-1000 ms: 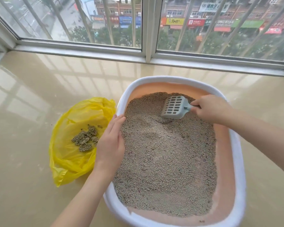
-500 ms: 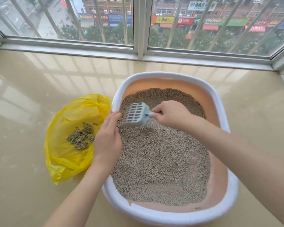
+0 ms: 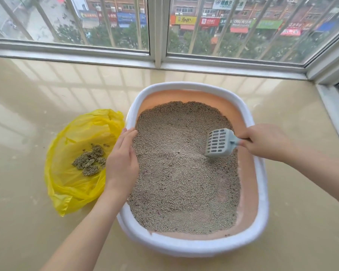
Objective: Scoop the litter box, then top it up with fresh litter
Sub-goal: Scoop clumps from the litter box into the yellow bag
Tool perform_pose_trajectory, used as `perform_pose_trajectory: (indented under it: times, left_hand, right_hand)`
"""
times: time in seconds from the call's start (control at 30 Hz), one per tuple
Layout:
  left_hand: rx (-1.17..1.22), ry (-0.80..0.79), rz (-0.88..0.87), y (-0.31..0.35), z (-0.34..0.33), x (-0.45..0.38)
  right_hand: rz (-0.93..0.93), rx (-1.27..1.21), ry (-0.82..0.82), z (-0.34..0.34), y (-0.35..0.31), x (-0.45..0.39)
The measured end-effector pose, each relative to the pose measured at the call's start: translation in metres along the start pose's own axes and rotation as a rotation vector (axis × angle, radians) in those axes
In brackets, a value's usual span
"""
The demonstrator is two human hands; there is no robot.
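In the litter box [image 3: 261, 173], right hand [image 3: 262, 142] gripping scoop [image 3: 219, 142], left hand [image 3: 123, 159] flat on rim.

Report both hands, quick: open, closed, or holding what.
Left hand: open, fingers straight, resting on the litter box rim.
Right hand: closed, fingers curled around the scoop handle, scoop edge in the litter.

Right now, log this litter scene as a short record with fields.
left hand: flat on the litter box left rim
right hand: grips the scoop handle
scoop: slotted head tilted, lower edge in the litter, right side
yellow bag: open on the floor, left of the box
clumps: piled in the bag
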State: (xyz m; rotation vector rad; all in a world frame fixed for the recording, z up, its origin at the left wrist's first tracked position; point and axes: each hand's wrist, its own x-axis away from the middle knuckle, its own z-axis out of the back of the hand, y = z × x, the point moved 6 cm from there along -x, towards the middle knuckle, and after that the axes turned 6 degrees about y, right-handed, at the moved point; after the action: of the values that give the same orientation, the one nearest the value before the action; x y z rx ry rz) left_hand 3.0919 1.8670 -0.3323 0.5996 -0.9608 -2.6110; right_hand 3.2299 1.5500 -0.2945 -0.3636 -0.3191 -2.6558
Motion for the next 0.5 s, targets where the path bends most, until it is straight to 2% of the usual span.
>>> perform_pose_trajectory:
  times: [0.07, 0.2, 0.37, 0.5]
  left_hand:
    - [0.001, 0.001, -0.006, 0.001, 0.000, 0.000]
    - [0.002, 0.000, 0.000, 0.001, 0.001, 0.000]
    - [-0.005, -0.002, -0.004, 0.001, 0.001, 0.000]
    - [-0.012, -0.007, -0.015, 0.000, 0.000, -0.001]
  right_hand:
    - [-0.005, 0.047, 0.020, 0.006, 0.006, 0.005]
    - [0.073, -0.126, 0.106, 0.020, -0.039, 0.001]
    - [0.267, -0.323, 0.042, 0.013, -0.153, -0.022]
    - [0.292, -0.332, 0.009, -0.004, -0.172, -0.028]
